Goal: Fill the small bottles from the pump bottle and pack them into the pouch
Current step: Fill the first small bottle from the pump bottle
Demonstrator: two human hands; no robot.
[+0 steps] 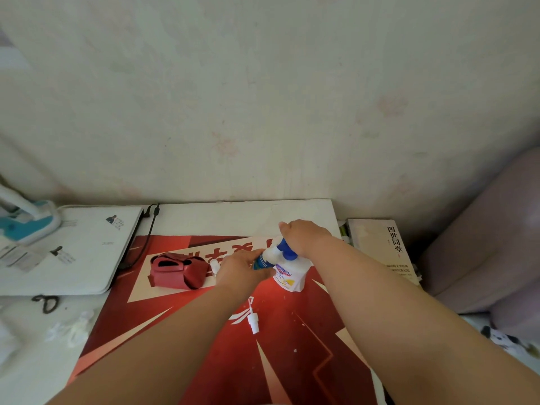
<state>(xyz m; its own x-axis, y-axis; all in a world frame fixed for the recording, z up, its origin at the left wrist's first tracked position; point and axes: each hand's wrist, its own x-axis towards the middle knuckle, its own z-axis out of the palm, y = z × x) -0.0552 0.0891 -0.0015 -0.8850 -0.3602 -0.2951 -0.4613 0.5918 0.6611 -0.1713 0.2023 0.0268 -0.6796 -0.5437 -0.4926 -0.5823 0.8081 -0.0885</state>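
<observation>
A white pump bottle with a blue pump head stands on the red and cream poster. My right hand lies over the pump head, fingers curled on it. My left hand grips a small blue-green bottle, held tilted under the pump's spout. A red pouch lies to the left, its flap open. Behind my left hand a small white bottle shows in part. A white spray cap with its tube lies loose on the poster in front of the pump bottle.
A white laptop with stickers lies at left, with a black cable beside it. Scissors and crumpled tissue lie at front left. A teal desk lamp base stands far left. Books are stacked at right by a mauve cushion.
</observation>
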